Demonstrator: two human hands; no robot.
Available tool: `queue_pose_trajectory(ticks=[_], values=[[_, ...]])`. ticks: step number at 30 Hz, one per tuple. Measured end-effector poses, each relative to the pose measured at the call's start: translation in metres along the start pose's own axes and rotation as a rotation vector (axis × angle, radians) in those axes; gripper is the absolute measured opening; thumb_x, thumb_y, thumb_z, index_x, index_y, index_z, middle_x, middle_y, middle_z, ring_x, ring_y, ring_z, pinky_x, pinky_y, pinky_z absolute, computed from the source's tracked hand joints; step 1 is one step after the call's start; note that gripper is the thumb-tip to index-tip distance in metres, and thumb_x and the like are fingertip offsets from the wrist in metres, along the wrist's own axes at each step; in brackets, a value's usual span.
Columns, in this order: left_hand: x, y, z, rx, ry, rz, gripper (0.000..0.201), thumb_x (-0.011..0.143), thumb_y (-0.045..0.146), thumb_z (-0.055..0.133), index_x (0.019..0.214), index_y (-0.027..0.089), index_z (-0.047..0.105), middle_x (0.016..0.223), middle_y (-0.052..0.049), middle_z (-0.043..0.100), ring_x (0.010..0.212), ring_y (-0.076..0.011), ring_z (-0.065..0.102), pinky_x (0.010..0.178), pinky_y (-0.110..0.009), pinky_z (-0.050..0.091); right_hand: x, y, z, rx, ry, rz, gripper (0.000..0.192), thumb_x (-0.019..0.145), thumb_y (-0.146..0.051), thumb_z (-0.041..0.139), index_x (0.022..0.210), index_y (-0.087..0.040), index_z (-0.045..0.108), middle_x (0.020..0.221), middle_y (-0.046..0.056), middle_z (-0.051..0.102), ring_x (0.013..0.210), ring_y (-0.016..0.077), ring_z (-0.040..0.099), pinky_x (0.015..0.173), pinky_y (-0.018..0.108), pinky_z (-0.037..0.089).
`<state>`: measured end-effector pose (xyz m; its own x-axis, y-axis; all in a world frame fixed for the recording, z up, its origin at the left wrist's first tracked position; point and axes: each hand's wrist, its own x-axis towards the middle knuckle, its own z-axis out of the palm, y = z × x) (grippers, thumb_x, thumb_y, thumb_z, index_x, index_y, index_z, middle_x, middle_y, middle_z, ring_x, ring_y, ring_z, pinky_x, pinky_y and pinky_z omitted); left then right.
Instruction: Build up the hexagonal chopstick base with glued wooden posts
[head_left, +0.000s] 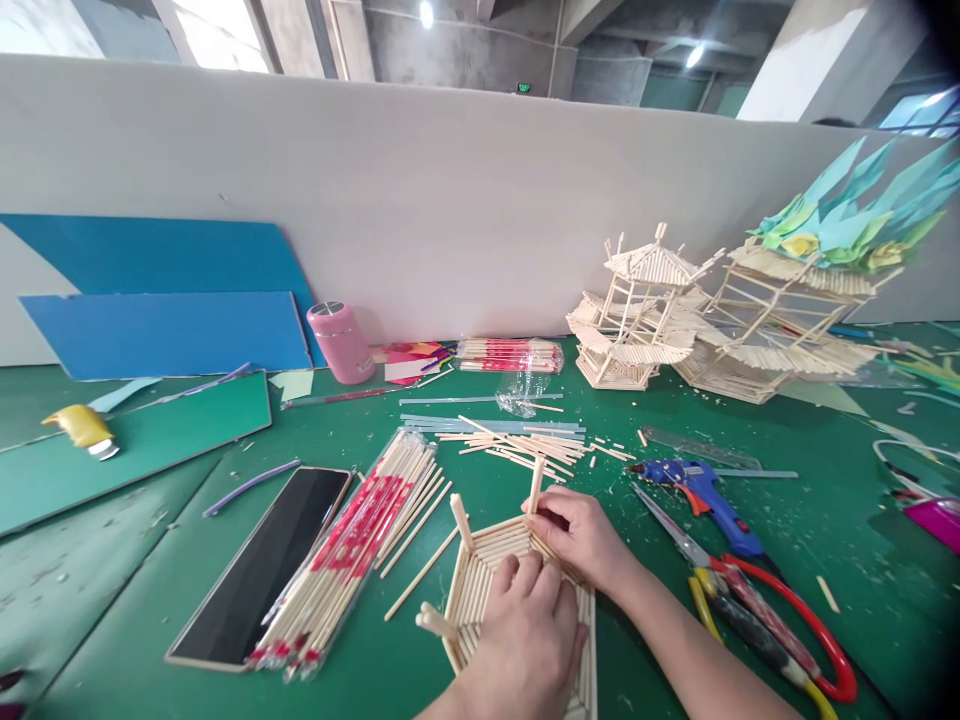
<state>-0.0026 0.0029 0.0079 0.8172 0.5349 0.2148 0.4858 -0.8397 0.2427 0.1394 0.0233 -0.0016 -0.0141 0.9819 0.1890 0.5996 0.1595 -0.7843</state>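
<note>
A flat hexagonal base of glued wooden sticks (487, 560) lies on the green table (825, 540) in front of me, with short posts standing at its corners. My left hand (529, 640) presses down flat on its near part. My right hand (581, 535) pinches the foot of an upright post (536, 485) at the base's far corner.
A packet of chopsticks (352, 550) and a phone (262, 565) lie to the left. Loose sticks (525, 445) are scattered behind the base. A blue glue gun (705, 495) and red-handled scissors (757, 610) rest on the right. Stick pavilion models (637, 310) stand by the wall, beside a pink bottle (341, 340).
</note>
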Motion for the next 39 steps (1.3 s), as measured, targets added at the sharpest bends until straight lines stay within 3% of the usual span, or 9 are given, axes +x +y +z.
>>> queue_pose_trajectory(ticks=[9,15,19,25,28,30,32,34,39], values=[[0.0,0.001,0.002,0.005,0.009,0.002,0.015,0.079,0.024,0.044,0.085,0.017,0.056,0.089,-0.008,0.058,0.085,-0.025,0.05,0.074,-0.043,0.042,-0.001,-0.002,-0.001,0.013,0.004,0.023,0.015,0.079,-0.022,0.051,0.085,-0.017,0.064,0.07,0.001,0.058,0.061,0.0108,0.052,0.057,0.02,0.042],[0.001,0.002,0.002,0.029,0.021,-0.007,0.013,0.078,0.024,0.046,0.082,0.017,0.056,0.086,-0.007,0.058,0.082,-0.0243,0.05,0.071,-0.043,0.044,0.001,-0.009,-0.016,-0.019,0.017,0.056,0.033,0.079,-0.036,0.051,0.105,-0.015,0.055,0.063,-0.002,0.052,0.051,0.0088,0.045,0.048,0.019,0.04],[-0.001,0.003,-0.004,0.058,0.054,0.015,0.013,0.078,0.022,0.044,0.081,0.017,0.056,0.084,-0.007,0.058,0.079,-0.0237,0.052,0.071,-0.043,0.045,-0.003,-0.015,-0.029,-0.096,0.033,0.065,0.027,0.085,-0.034,0.039,0.093,-0.017,0.058,0.067,0.001,0.056,0.058,0.011,0.05,0.053,0.021,0.041],[-0.027,0.002,0.009,0.083,0.349,0.206,0.022,0.08,0.031,0.041,0.083,0.015,0.056,0.086,-0.008,0.061,0.079,-0.0229,0.056,0.069,-0.038,0.044,-0.034,-0.016,-0.029,-0.298,-0.008,0.121,0.009,0.076,-0.025,0.051,0.072,-0.02,0.057,0.061,-0.001,0.055,0.052,0.0124,0.049,0.048,0.023,0.035],[-0.044,-0.002,0.027,0.141,0.618,0.207,0.018,0.083,0.014,0.038,0.081,0.019,0.055,0.089,-0.003,0.063,0.089,-0.0196,0.056,0.083,-0.038,0.037,-0.045,-0.016,-0.021,-0.374,-0.006,0.128,0.015,0.079,-0.02,0.045,0.066,-0.02,0.054,0.062,0.0,0.054,0.055,0.0132,0.05,0.051,0.024,0.034],[-0.052,-0.008,0.032,0.181,0.535,0.212,0.015,0.084,0.023,0.042,0.089,0.02,0.055,0.098,-0.004,0.062,0.099,-0.0225,0.052,0.089,-0.042,0.034,-0.045,-0.016,-0.018,-0.408,0.002,0.125,0.018,0.08,-0.019,0.042,0.066,-0.02,0.053,0.064,0.001,0.054,0.057,0.0135,0.05,0.053,0.024,0.034],[-0.056,-0.015,0.028,0.191,0.318,0.278,0.042,0.081,0.05,0.038,0.103,0.017,0.053,0.108,-0.011,0.058,0.106,-0.0287,0.048,0.086,-0.044,0.037,-0.042,-0.016,-0.016,-0.433,0.009,0.118,0.019,0.081,-0.019,0.041,0.067,-0.02,0.054,0.066,0.001,0.054,0.058,0.0136,0.051,0.054,0.025,0.035],[-0.057,-0.021,0.019,0.169,0.204,0.273,0.048,0.08,0.051,0.038,0.111,0.015,0.049,0.114,-0.013,0.055,0.109,-0.0299,0.045,0.086,-0.044,0.038,-0.038,-0.015,-0.016,-0.45,0.012,0.111,0.019,0.081,-0.019,0.041,0.067,-0.02,0.054,0.066,0.0,0.054,0.059,0.0135,0.051,0.054,0.025,0.034],[-0.069,-0.035,-0.011,-0.005,0.359,0.278,0.021,0.083,0.025,0.038,0.086,0.016,0.057,0.082,-0.008,0.061,0.086,-0.0211,0.054,0.081,-0.039,0.041,-0.032,-0.009,-0.019,-0.476,0.03,0.116,0.02,0.081,-0.02,0.041,0.066,-0.021,0.054,0.066,0.0,0.054,0.058,0.0134,0.051,0.053,0.024,0.034]])
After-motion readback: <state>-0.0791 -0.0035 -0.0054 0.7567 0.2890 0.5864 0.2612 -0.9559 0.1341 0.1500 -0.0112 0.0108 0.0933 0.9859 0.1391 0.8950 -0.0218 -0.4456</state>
